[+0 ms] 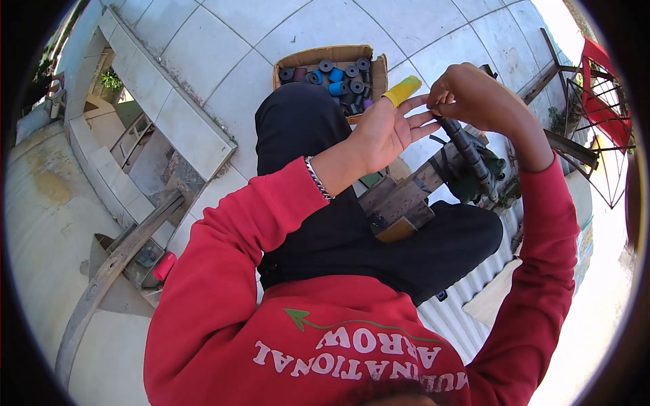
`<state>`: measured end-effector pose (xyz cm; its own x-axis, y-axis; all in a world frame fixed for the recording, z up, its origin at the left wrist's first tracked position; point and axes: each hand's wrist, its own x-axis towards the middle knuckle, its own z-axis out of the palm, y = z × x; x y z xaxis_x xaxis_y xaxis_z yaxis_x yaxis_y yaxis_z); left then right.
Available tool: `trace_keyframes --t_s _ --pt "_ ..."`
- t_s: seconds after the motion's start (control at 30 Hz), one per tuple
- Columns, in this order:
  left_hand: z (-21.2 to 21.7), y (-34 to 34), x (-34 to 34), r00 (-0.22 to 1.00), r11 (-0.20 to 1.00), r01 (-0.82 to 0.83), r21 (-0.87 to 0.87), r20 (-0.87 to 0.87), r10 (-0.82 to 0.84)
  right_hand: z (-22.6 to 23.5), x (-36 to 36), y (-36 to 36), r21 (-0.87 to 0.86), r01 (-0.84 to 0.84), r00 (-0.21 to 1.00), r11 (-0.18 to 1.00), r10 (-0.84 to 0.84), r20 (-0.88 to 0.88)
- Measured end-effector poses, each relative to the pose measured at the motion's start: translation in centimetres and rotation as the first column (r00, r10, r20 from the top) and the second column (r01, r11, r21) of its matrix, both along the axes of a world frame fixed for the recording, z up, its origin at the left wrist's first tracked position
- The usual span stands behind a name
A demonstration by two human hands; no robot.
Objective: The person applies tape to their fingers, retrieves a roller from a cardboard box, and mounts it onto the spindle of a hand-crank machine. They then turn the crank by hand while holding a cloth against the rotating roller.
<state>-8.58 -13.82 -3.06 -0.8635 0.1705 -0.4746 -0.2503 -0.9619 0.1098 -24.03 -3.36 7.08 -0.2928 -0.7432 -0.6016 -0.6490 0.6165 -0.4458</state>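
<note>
Here, the black rod (466, 149) slants away below the nearer right hand (475, 96), whose grip I can't tell; left hand (386, 135) spread.

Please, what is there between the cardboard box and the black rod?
In the head view, the left hand, open, appears between the cardboard box and the black rod.

Readable print we can spot is on the red sweatshirt (325, 298): chunky white capital letters (366, 342), upside down from our angle, with a long green arrow (296, 318) curving along them.
</note>
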Motion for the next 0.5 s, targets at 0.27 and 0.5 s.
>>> trace_keyframes --t_s 0.27,0.5 --pt "-0.34 -0.04 -0.15 1.000 1.000 0.028 -0.005 0.000 -0.028 -0.09 -0.36 -0.39 0.026 -0.023 0.998 0.999 0.022 0.053" --pt "-0.14 0.03 -0.20 0.998 0.998 0.054 -0.027 -0.041 -0.055 0.14 0.17 -0.86 0.066 0.030 0.999 0.997 -0.030 0.012"
